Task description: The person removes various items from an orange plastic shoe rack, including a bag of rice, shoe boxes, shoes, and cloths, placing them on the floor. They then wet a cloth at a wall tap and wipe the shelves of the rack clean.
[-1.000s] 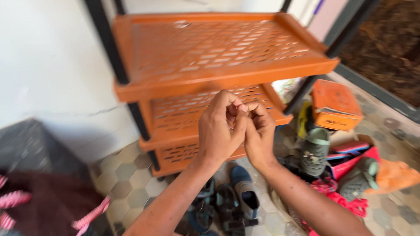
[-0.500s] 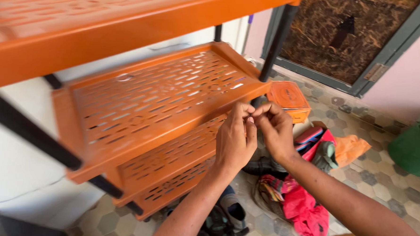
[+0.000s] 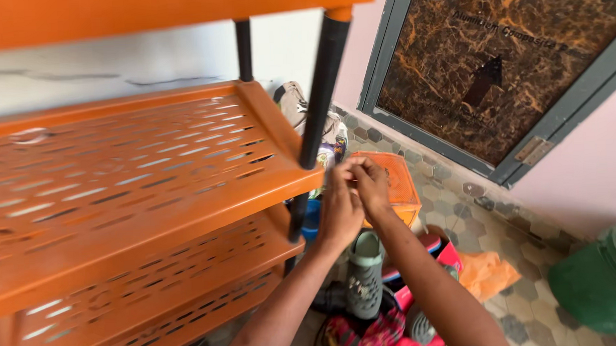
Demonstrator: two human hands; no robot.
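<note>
My left hand (image 3: 339,210) and my right hand (image 3: 372,182) are pressed together, fingertips pinched against each other, just right of the front corner of an orange slotted plastic shelf rack (image 3: 135,173). Nothing shows between the fingers. The hands hover beside the rack's black upright post (image 3: 317,103) and in front of an orange box (image 3: 402,189) on the floor. A grey-green clog (image 3: 365,278) lies below my wrists.
Shoes, a red patterned cloth (image 3: 367,333) and an orange bag (image 3: 489,272) are piled on the hexagon-tiled floor. A green bucket (image 3: 603,278) stands at the right. A brown marbled door panel (image 3: 497,61) in a grey frame is behind. Lower rack shelves extend left.
The view has swung right and closer to the rack. My joined hands have stayed together and now sit by the rack's right front post, over the orange box.
</note>
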